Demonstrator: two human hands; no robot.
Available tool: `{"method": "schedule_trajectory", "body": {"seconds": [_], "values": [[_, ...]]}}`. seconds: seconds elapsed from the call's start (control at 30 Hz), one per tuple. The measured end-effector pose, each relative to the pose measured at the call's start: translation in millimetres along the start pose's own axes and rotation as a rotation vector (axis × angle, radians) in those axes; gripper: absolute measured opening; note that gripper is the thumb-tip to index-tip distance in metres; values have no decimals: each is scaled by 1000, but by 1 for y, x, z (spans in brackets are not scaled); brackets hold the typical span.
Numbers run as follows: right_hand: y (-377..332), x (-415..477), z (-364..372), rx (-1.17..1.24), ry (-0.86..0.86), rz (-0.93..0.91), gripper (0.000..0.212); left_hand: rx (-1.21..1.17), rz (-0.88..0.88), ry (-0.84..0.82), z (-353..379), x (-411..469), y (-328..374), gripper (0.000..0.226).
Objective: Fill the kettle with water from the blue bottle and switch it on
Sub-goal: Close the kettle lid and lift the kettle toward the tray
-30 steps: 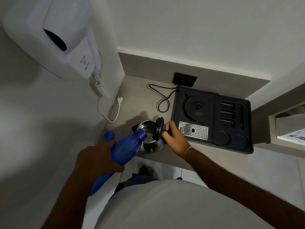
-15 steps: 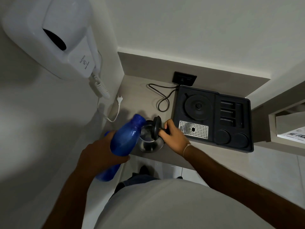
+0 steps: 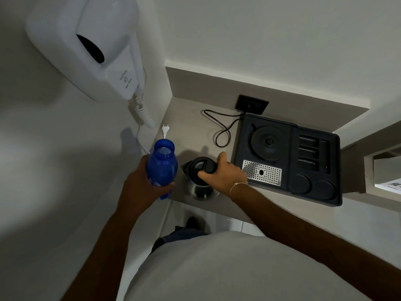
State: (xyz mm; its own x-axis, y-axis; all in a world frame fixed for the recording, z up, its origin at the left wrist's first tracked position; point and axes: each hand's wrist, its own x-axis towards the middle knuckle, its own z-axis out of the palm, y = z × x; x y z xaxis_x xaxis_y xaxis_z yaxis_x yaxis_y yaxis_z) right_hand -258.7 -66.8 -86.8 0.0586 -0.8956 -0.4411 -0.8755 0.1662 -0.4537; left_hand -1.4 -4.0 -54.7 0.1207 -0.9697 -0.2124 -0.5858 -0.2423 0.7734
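Note:
My left hand [image 3: 141, 187] holds the blue bottle [image 3: 161, 166] upright and uncapped, just left of the kettle. The steel kettle [image 3: 200, 190] stands on the counter near its front edge, with its black lid [image 3: 202, 165] down over the opening. Over the lid and handle lies my right hand [image 3: 223, 172], fingers pressing on the lid. The round black kettle base [image 3: 268, 143] sits empty in the black tray [image 3: 314, 192] to the right. The bottle's cap is hidden.
A black cord [image 3: 223, 129] loops from the tray to the wall socket [image 3: 251, 105]. A white hair dryer [image 3: 91, 46] hangs on the left wall, its plug [image 3: 165, 129] lying on the counter. A metal drip grille [image 3: 261, 172] sits in the tray. The counter's front edge is close below the kettle.
The bottle has swung from tilted over the kettle's mouth to upright at its left. The kettle lid, open before, is now down under my right hand.

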Motion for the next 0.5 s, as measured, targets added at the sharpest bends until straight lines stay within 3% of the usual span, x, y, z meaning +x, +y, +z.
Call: {"method": "schedule_trajectory", "body": {"seconds": [0.3, 0.5], "values": [[3, 5, -2, -5, -29, 20, 80, -106, 12, 45, 20, 28, -7, 89], [44, 3, 2, 256, 11, -6, 78, -198, -25, 78, 38, 37, -19, 87]]}}
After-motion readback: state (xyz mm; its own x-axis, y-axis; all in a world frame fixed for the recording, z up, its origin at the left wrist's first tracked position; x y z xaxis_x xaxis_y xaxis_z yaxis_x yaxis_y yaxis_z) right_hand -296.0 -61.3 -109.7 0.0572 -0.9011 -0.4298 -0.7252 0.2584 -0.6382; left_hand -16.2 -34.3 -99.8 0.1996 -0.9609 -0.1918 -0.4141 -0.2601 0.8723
